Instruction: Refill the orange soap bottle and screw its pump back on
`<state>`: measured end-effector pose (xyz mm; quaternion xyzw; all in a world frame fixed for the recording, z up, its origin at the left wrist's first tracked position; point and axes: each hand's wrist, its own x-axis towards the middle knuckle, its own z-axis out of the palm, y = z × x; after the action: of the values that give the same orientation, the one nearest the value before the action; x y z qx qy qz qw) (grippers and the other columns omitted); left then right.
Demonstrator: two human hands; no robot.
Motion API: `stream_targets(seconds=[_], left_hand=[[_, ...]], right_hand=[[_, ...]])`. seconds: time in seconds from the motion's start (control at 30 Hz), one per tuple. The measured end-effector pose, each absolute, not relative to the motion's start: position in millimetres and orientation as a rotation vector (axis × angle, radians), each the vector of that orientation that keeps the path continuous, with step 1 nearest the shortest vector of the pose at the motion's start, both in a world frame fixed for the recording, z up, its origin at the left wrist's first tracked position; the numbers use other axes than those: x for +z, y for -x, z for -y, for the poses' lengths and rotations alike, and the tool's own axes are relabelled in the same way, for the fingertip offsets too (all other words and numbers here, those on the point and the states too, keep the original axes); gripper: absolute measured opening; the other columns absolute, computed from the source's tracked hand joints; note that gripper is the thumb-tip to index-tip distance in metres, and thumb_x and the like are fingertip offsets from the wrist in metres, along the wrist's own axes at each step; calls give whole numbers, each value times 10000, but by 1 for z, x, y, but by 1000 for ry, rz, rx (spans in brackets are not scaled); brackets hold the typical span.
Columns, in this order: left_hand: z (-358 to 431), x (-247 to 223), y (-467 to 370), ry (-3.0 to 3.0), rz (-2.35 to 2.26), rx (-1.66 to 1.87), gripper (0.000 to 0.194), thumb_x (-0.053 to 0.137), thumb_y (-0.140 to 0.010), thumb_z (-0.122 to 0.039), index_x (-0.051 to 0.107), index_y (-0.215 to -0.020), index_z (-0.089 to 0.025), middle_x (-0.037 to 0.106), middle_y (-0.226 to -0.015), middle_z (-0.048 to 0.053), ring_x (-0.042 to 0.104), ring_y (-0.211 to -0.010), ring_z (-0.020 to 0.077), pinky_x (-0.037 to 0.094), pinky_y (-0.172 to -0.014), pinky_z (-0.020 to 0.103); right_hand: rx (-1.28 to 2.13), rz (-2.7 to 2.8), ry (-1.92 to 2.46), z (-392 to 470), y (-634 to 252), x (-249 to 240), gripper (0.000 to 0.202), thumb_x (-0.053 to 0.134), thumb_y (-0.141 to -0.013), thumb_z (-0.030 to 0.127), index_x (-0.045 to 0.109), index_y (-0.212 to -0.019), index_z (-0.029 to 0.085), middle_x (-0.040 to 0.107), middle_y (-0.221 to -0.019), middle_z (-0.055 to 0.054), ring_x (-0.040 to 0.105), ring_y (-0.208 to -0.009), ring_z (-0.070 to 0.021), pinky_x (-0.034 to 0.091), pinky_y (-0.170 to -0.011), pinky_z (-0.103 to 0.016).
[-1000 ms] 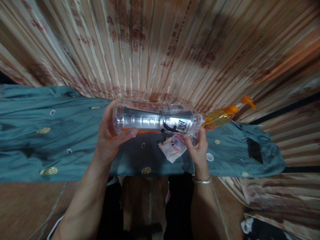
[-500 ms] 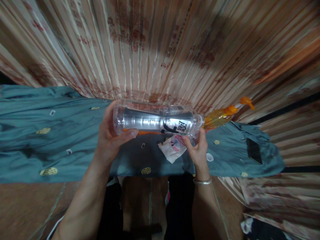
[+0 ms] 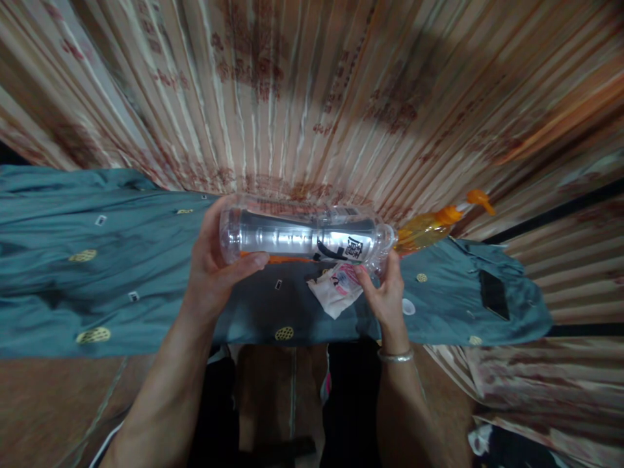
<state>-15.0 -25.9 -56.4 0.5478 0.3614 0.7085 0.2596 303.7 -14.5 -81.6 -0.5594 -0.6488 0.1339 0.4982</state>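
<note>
A large clear plastic bottle (image 3: 297, 234) with a silver and black label lies sideways between my hands, its neck to the right. My left hand (image 3: 212, 260) wraps round its base, thumb along the near side. Around the shoulder and neck end closes my right hand (image 3: 383, 289), with a bracelet on its wrist. A white and pink soft packet (image 3: 336, 292) shows just below the bottle, beside my right fingers. Past the neck, an amber pump bottle (image 3: 424, 231) with an orange pump head stands tilted in view, partly hidden by the clear bottle.
A teal patterned cloth (image 3: 146, 260) covers the long surface. A dark phone (image 3: 494, 294) lies at its right end, and a small white round cap (image 3: 408, 307) nearer my right wrist. Behind hangs a pleated curtain (image 3: 292, 117).
Both hands keep their hold on the clear bottle. The view has shifted very slightly; nothing else has visibly moved.
</note>
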Motion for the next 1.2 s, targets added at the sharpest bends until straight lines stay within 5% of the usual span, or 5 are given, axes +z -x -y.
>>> stream_targets(seconds=[0.8, 1.2], left_hand=[[23, -59, 13, -1495, -914, 1940, 778, 975, -746, -545, 699, -1451, -370, 734, -1405, 34, 713, -1316, 281, 621, -1111, 425], [26, -53, 13, -1528, -927, 1904, 743, 949, -791, -515, 681, -1459, -332, 724, -1409, 65, 728, -1283, 304, 640, -1102, 504]], right_hand=[[332, 1594, 1342, 15, -306, -86, 713, 747, -926, 549, 555, -1521, 205, 717, -1377, -173, 720, -1248, -345, 578, -1108, -562], [303, 1593, 1348, 16, -305, -86, 704, 741, -928, 548, 562, -1519, 211, 726, -1375, -165, 720, -1250, -340, 583, -1106, -551]])
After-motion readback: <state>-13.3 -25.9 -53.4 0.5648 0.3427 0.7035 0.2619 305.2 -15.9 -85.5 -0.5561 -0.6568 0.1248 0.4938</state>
